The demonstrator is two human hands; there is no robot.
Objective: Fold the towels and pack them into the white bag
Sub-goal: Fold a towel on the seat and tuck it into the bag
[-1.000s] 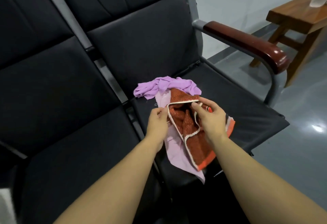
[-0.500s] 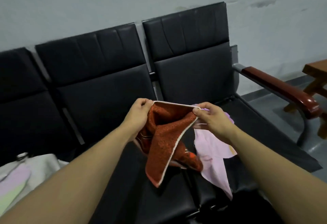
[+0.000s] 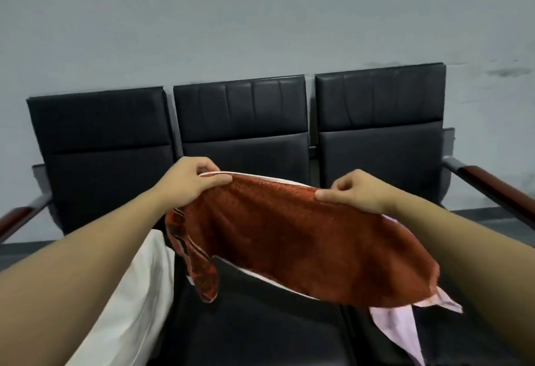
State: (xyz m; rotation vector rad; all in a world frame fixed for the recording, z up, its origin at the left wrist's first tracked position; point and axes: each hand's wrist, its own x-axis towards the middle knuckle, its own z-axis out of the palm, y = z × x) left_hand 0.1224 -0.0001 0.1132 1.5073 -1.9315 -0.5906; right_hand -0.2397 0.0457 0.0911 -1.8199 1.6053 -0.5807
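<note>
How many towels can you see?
2. The rust-red terry towel is stretched between both hands; a pale pink towel peeks from under it, lower right. Others may be hidden.

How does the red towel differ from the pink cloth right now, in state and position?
The red towel is lifted and stretched wide between the left hand and right hand, each pinching its top edge; the pink cloth is in neither hand and lies low on the black seats. The red towel is dark and textured with a pale border; the pink cloth is pale and smooth. The red towel shows almost whole; the pink cloth is mostly hidden behind it. Neither is folded yet.
</note>
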